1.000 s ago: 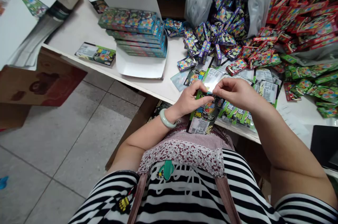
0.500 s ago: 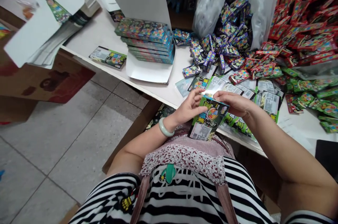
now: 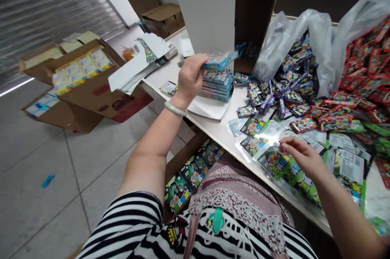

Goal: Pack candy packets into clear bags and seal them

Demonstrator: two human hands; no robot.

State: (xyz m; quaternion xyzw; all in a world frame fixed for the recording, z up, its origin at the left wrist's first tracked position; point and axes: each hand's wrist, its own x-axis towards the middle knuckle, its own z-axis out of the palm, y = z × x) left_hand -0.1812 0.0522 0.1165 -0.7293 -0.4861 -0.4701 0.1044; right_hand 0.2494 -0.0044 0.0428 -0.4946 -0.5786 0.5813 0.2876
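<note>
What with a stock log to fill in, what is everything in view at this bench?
blue box: one, blue, held above the stack
stack of boxes: several, blue, on a white tray on the table
white card: one, upright behind the stack
small packs: many, purple-blue, spilling from a clear bag
red packs: many, heaped far right
green packets: many, green-black, along the table's near edge
cartons: several, brown, on the floor at left
open box: one, brown, under the table, holding green packs
left hand: grips the blue box; pale bracelet at the wrist
right hand: rests on the green packets
</note>
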